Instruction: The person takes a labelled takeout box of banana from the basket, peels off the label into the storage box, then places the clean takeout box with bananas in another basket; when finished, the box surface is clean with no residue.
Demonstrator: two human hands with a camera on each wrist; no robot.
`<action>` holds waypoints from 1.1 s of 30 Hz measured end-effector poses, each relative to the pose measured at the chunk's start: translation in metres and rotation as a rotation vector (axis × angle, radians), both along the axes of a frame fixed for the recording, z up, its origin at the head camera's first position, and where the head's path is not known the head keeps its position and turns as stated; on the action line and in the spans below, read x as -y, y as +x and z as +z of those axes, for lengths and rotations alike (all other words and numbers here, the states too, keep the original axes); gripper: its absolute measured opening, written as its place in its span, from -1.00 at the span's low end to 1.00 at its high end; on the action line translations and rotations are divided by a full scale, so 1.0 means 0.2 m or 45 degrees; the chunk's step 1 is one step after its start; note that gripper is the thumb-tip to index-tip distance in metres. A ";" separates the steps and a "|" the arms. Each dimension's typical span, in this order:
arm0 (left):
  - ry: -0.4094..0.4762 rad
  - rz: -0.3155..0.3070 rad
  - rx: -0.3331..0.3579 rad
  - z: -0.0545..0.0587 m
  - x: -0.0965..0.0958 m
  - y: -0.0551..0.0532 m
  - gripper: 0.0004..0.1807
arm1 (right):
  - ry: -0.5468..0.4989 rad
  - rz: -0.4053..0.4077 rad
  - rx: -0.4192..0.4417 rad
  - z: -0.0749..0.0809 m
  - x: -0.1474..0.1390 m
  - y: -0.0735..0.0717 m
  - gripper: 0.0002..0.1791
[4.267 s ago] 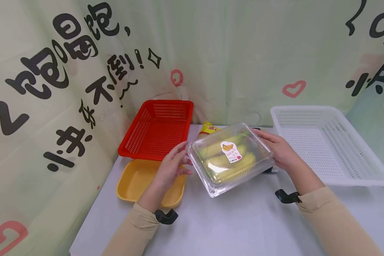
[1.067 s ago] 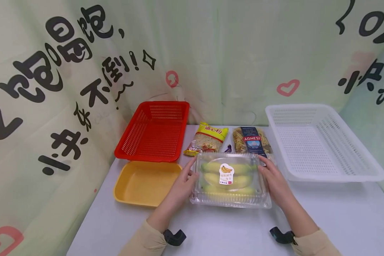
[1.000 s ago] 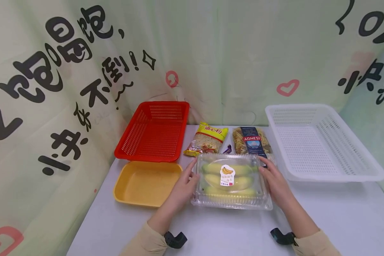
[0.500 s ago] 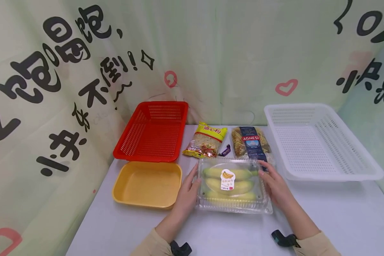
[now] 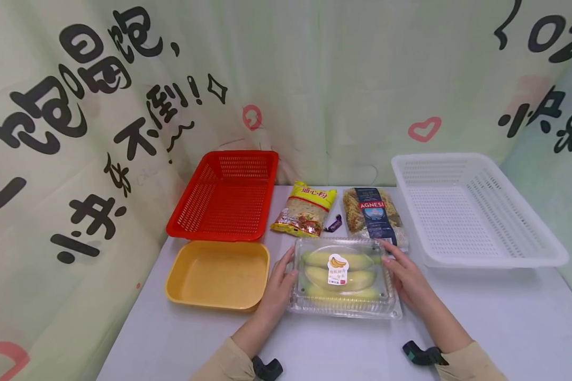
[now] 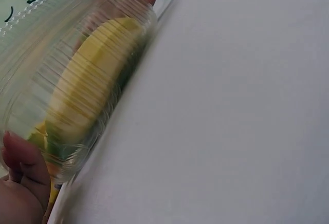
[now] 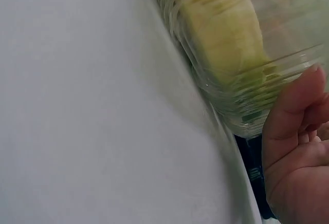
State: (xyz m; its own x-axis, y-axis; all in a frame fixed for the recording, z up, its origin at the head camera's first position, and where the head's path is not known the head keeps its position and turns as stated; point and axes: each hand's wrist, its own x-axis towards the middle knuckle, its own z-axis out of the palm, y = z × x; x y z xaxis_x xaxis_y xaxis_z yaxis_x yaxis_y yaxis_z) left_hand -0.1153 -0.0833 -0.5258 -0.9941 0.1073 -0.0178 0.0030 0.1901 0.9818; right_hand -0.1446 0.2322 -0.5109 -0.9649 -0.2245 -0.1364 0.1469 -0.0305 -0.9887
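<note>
A clear plastic clamshell box of bananas (image 5: 336, 278) with a banana sticker lies level at the middle of the white table. My left hand (image 5: 278, 288) holds its left side, thumb toward me and fingers along the edge. On the opposite side my right hand (image 5: 407, 272) grips the box by its right edge. In the left wrist view a banana (image 6: 95, 75) shows through the ribbed wall, and the box's underside meets the tabletop. The right wrist view shows my thumb (image 7: 295, 100) against the box corner; the other fingers are partly hidden.
Behind the box lie a yellow pasta bag (image 5: 305, 209), a small purple-wrapped candy (image 5: 333, 224) and an Agnesi pasta pack (image 5: 374, 214). A red basket (image 5: 219, 227) and a yellow tray (image 5: 214, 302) stand left. To the right is a white basket (image 5: 495, 262). A printed curtain (image 5: 352, 95) hangs behind.
The box was raised and tilted earlier; it has come down level nearer me, uncovering the pasta packs and candy. My left hand has closed in on its left side.
</note>
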 end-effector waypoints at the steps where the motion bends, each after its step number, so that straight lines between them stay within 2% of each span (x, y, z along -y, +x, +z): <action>1: 0.002 -0.001 -0.010 0.00 0.00 0.00 -0.42 | -0.002 0.006 0.000 -0.01 0.00 0.00 -0.31; 4: 0.004 0.002 -0.018 -0.01 0.00 -0.01 -0.42 | -0.009 0.011 -0.003 -0.02 -0.01 -0.01 -0.31; 12: 0.013 -0.028 0.046 -0.01 0.00 -0.03 -0.39 | -0.039 0.016 0.013 -0.05 -0.01 -0.01 -0.29; 16: 0.014 -0.096 0.082 -0.02 0.02 -0.05 -0.36 | -0.063 0.014 0.025 -0.06 -0.01 -0.01 -0.31; 20: 0.104 -0.189 0.116 -0.03 0.03 -0.06 -0.34 | -0.099 0.010 0.012 -0.06 -0.01 -0.01 -0.35; 23: 0.136 -0.214 0.129 -0.04 0.03 -0.07 -0.30 | -0.086 0.004 -0.009 -0.07 -0.01 -0.01 -0.37; 25: 0.131 -0.205 0.133 -0.04 0.03 -0.07 -0.28 | -0.020 0.002 -0.002 -0.06 -0.02 -0.01 -0.38; 27: 0.123 -0.189 0.115 -0.04 0.02 -0.07 -0.28 | 0.112 0.001 0.022 -0.04 -0.03 -0.02 -0.37; 30: 0.118 -0.167 0.093 -0.04 0.02 -0.07 -0.29 | 0.416 0.035 0.048 0.02 -0.04 -0.03 -0.30; 33: 0.125 -0.162 0.087 -0.05 0.02 -0.06 -0.30 | 0.719 0.083 0.023 0.11 -0.05 -0.03 -0.22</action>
State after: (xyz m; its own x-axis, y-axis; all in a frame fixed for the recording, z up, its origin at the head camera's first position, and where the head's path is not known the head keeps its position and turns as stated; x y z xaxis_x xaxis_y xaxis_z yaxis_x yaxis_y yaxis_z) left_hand -0.1278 -0.0872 -0.5352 -0.9693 0.2364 -0.0683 -0.0467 0.0957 0.9943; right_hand -0.1516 0.2426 -0.4894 -0.9479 -0.1708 -0.2687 0.1478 0.5115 -0.8465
